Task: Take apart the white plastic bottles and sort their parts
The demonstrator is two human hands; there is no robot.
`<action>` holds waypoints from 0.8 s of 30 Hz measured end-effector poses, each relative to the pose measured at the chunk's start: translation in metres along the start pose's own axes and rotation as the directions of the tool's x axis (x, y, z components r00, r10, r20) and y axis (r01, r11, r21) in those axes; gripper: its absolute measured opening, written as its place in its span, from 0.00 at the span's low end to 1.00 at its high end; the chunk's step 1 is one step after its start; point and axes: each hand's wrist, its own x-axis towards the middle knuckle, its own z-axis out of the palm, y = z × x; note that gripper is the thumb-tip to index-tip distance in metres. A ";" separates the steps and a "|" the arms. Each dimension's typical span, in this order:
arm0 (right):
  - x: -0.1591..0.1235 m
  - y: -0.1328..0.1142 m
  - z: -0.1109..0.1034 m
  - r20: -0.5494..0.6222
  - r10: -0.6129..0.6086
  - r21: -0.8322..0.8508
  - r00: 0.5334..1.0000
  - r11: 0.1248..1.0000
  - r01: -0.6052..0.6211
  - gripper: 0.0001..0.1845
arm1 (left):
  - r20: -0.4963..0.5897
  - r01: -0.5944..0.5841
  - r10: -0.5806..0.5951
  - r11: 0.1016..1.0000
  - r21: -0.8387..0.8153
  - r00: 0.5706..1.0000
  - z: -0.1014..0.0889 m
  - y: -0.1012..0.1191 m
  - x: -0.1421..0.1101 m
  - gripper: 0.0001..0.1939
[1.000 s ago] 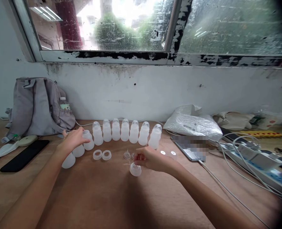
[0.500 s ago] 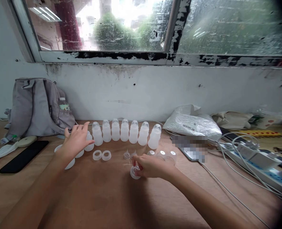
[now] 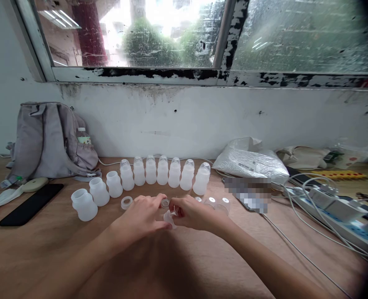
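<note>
- While the two bare hands meet over the wooden table (image 3: 215, 270), a small translucent piece (image 3: 169, 220) sits right between them; the right hand (image 3: 188, 212) has its fingers curled and pinched onto it; the left hand (image 3: 143, 214) is spread, thumb apart from fingers, the thumb at the piece's near side; whether that thumb presses on it, I cannot tell
- Over on the left, a black phone (image 3: 31, 205) lies flat; three open-necked white bottles (image 3: 99, 192) stand in a slanting line near it, mouths up
- Just past the fingers of the left hand, a small clear disc-like part (image 3: 164, 203) rests on the table; a pale ring (image 3: 126, 202) lies by that hand's other side; beyond the right wrist, clear caps (image 3: 223, 204) sit partly hidden
- Farther back, seven bottles with clear caps on (image 3: 163, 172) curve in an upright row; a phone on a cable (image 3: 249, 197) lies to their right, near a white power strip (image 3: 336, 216)
- Behind, a grey backpack (image 3: 43, 141) leans by the wall (image 3: 134, 116); a silvery package (image 3: 249, 160) slumps opposite; a speckled window (image 3: 159, 37) tops it all
</note>
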 end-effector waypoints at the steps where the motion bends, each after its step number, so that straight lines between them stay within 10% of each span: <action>1: 0.000 -0.001 0.000 -0.013 -0.001 0.006 1.000 1.000 0.001 0.03 | -0.006 -0.009 0.009 1.000 -0.017 1.000 0.005 0.001 0.001 0.25; 11: -0.001 0.002 -0.011 -0.040 -0.066 0.020 0.997 0.998 0.067 0.12 | 0.051 -0.018 0.017 1.000 0.022 0.999 0.012 -0.012 0.008 0.13; 24: 0.002 0.039 -0.011 -0.068 0.186 -0.325 0.980 0.925 -0.198 0.09 | 0.038 0.098 -0.128 0.891 0.443 0.991 0.023 -0.047 0.015 0.17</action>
